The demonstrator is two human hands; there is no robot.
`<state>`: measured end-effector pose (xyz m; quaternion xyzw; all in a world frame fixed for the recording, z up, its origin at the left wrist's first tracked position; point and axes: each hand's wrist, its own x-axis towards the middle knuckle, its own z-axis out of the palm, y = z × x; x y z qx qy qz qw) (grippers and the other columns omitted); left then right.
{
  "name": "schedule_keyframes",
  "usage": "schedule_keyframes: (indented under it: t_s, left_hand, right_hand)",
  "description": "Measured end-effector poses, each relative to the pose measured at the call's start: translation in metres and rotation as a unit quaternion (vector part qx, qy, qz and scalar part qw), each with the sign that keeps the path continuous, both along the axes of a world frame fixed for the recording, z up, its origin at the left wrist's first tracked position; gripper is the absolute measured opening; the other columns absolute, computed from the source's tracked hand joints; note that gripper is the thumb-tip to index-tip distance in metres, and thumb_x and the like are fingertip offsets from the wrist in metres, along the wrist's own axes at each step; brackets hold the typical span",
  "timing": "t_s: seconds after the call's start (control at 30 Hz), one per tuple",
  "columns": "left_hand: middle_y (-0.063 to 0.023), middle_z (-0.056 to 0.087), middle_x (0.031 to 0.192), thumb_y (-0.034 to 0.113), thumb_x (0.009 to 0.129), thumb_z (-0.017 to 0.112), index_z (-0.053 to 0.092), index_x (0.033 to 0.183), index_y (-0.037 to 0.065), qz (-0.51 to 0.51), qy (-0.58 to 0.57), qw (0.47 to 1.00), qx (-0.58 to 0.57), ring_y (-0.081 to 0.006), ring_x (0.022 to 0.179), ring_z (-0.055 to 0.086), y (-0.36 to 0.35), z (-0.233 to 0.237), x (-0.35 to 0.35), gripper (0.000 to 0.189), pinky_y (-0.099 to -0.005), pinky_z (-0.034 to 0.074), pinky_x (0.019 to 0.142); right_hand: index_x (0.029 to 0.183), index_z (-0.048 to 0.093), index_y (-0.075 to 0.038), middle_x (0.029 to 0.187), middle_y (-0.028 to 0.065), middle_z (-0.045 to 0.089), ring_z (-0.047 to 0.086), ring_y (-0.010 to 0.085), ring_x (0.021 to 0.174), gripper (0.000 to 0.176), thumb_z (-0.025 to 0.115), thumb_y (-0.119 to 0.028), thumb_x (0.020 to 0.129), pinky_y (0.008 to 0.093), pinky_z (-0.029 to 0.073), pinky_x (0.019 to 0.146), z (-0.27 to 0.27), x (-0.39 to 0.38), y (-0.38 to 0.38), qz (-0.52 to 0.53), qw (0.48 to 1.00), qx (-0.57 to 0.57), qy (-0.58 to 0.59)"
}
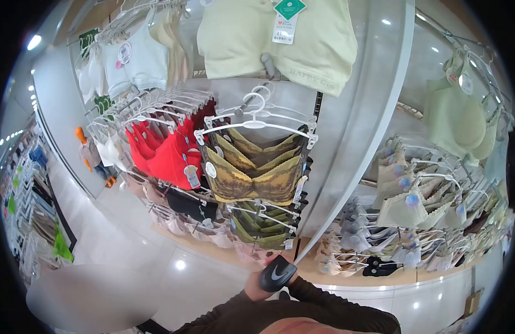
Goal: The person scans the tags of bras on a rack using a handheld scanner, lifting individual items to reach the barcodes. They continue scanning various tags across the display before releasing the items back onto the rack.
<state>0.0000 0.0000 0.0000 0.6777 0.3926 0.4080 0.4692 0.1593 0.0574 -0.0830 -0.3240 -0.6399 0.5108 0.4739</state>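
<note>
Low in the view, both forearms in dark sleeves reach forward and meet at a black object with a white swoosh (278, 273), whose exact kind does not show. My left hand (254, 288) is closed against its left side, with most fingers hidden behind it. My right hand (293, 280) is at its right side, mostly covered by the object and the sleeve. Just beyond the hands, green bras (260, 228) hang on white hangers. Above those hang yellow bras with dark lace (254, 181), apart from both hands.
Red bras (168, 158) hang to the left, and a large pale-green bra (280, 42) hangs overhead. A white panel edge (388, 111) separates the right-hand racks of cream bras (405, 206). A small mannequin (93, 156) stands by the left wall. Glossy floor (129, 239) lies left of the display.
</note>
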Motion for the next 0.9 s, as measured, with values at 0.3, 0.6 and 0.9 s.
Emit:
schedule_keyframes:
  t_s: [0.3,0.6,0.9]
  left_hand:
    - [-0.0074,0.071,0.094,0.014,0.069,0.084,0.067,0.100,-0.001,-0.036,-0.052,0.994,-0.092,-0.0115,0.084,0.067,-0.017,-0.038,-0.015,0.039,-0.0284,0.053,0.076]
    - [-0.0086,0.071,0.082,0.024,0.066,0.086,0.067,0.091,0.000,-0.006,0.054,0.998,0.024,-0.0153,0.076,0.069,-0.035,-0.024,0.005,0.039,-0.0297,0.054,0.071]
    - [-0.0143,0.069,0.085,0.017,0.067,0.077,0.063,0.102,0.007,0.016,0.080,0.995,0.048,-0.0291,0.080,0.070,-0.067,-0.019,0.062,0.040,-0.0350,0.054,0.069]
  right_hand:
    - [0.099,0.064,-0.004,0.094,0.0045,0.065,0.061,0.0138,0.091,0.015,0.057,-0.011,0.089,0.0286,0.050,0.078,-0.038,-0.025,-0.025,-0.039,0.998,-0.035,0.047]
    - [0.105,0.061,-0.001,0.093,0.0065,0.061,0.059,0.0133,0.086,0.019,0.058,-0.015,0.092,0.0264,0.049,0.076,-0.022,-0.030,-0.044,-0.004,0.966,-0.213,0.143]
    - [0.103,0.063,-0.002,0.092,0.0036,0.063,0.059,0.0123,0.080,0.019,0.060,-0.014,0.090,0.0260,0.049,0.072,-0.023,0.016,-0.072,-0.010,0.946,-0.222,0.234]
